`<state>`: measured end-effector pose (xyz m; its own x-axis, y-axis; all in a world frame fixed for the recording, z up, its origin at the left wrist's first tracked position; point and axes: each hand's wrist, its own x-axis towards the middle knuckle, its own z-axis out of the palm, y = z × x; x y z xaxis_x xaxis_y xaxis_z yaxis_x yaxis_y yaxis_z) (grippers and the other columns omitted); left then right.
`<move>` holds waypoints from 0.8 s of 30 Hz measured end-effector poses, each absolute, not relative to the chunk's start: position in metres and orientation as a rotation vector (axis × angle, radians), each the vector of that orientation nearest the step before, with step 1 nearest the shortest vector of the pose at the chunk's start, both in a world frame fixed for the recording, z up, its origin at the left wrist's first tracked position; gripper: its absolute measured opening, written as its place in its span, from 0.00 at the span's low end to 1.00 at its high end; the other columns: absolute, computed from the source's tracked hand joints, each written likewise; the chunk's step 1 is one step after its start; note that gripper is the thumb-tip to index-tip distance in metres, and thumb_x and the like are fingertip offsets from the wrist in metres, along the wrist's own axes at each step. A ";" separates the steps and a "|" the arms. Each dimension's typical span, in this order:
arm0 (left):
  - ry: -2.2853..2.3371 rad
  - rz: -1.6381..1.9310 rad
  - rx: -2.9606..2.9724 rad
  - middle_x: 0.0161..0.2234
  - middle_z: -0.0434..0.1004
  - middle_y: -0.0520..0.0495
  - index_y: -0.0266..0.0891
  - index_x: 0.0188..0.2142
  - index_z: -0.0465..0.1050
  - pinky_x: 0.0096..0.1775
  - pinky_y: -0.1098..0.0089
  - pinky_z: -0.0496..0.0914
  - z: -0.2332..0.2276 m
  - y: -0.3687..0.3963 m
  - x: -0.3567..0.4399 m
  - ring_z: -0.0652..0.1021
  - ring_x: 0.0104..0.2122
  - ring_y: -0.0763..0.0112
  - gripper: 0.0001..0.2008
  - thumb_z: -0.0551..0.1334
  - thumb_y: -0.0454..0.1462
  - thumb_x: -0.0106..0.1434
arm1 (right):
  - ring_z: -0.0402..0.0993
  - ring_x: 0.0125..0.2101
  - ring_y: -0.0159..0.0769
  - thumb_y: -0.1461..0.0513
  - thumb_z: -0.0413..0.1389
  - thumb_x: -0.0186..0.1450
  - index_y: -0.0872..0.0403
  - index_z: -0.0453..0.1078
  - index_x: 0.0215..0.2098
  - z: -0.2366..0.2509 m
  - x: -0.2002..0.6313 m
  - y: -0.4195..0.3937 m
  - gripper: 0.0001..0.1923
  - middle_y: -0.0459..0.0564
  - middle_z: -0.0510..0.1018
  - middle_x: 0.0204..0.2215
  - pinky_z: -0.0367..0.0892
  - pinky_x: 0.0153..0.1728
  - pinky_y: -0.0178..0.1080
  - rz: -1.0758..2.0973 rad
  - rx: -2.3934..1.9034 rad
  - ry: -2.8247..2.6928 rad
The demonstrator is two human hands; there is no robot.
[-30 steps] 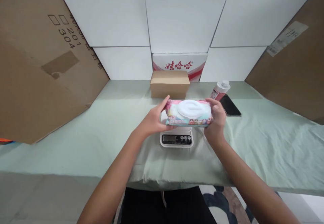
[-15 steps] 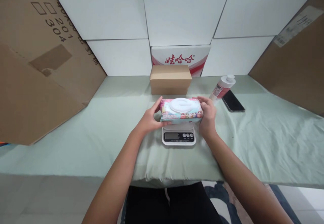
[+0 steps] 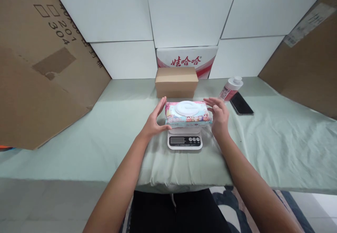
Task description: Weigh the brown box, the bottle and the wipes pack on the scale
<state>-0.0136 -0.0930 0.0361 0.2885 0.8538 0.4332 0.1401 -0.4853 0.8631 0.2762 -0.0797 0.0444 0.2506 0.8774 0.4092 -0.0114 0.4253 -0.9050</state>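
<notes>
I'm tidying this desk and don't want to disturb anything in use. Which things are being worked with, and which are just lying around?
In use:
wet wipes pack, lying on the kitchen scale
left hand and right hand, open at its ends

Lying about:
cardboard box
bottle
phone

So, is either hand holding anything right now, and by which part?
Nothing is held. The wipes pack rests on the scale; both hands are open beside its ends.

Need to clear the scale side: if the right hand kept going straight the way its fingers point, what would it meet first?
The right hand points left and slightly away, so it would probably meet the end of the wipes pack on the scale first; the gap looks slight, depth unclear.
</notes>
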 end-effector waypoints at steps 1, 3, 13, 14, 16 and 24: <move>0.896 1.236 1.840 0.80 0.47 0.35 0.45 0.79 0.47 0.78 0.50 0.54 0.036 -0.093 -0.013 0.52 0.79 0.44 0.67 0.75 0.66 0.51 | 0.82 0.53 0.49 0.47 0.59 0.66 0.49 0.75 0.51 0.043 0.275 -0.080 0.21 0.55 0.85 0.52 0.74 0.49 0.49 0.754 -0.939 -1.175; 0.901 1.224 1.857 0.80 0.46 0.35 0.45 0.79 0.46 0.78 0.50 0.53 0.036 -0.094 -0.012 0.52 0.79 0.44 0.67 0.75 0.66 0.51 | 0.81 0.55 0.50 0.45 0.60 0.66 0.48 0.75 0.52 0.041 0.275 -0.081 0.23 0.55 0.85 0.53 0.74 0.52 0.51 0.758 -0.916 -1.202; 0.993 1.136 1.846 0.79 0.51 0.33 0.43 0.79 0.48 0.77 0.49 0.55 0.038 -0.096 -0.008 0.57 0.77 0.46 0.65 0.79 0.58 0.52 | 0.74 0.53 0.50 0.38 0.61 0.66 0.45 0.67 0.67 0.043 0.297 -0.081 0.38 0.55 0.79 0.60 0.70 0.47 0.49 0.519 -1.007 -1.657; 0.999 1.134 1.839 0.78 0.52 0.32 0.42 0.79 0.48 0.77 0.48 0.55 0.038 -0.095 -0.007 0.58 0.77 0.45 0.64 0.79 0.57 0.52 | 0.74 0.50 0.49 0.37 0.62 0.65 0.45 0.67 0.68 0.043 0.298 -0.080 0.40 0.55 0.79 0.60 0.70 0.45 0.48 0.514 -1.023 -1.684; 1.011 1.136 1.829 0.78 0.54 0.31 0.41 0.78 0.49 0.76 0.47 0.56 0.036 -0.095 -0.007 0.59 0.77 0.44 0.65 0.80 0.56 0.52 | 0.75 0.47 0.47 0.35 0.64 0.62 0.47 0.67 0.69 0.042 0.300 -0.080 0.44 0.55 0.79 0.59 0.71 0.42 0.46 0.569 -1.041 -1.713; 1.054 1.131 1.775 0.77 0.55 0.31 0.42 0.78 0.51 0.75 0.47 0.58 0.032 -0.092 -0.008 0.62 0.76 0.42 0.65 0.81 0.56 0.49 | 0.79 0.55 0.54 0.37 0.72 0.55 0.48 0.63 0.72 0.041 0.299 -0.079 0.54 0.60 0.73 0.65 0.79 0.51 0.50 0.835 -0.965 -1.704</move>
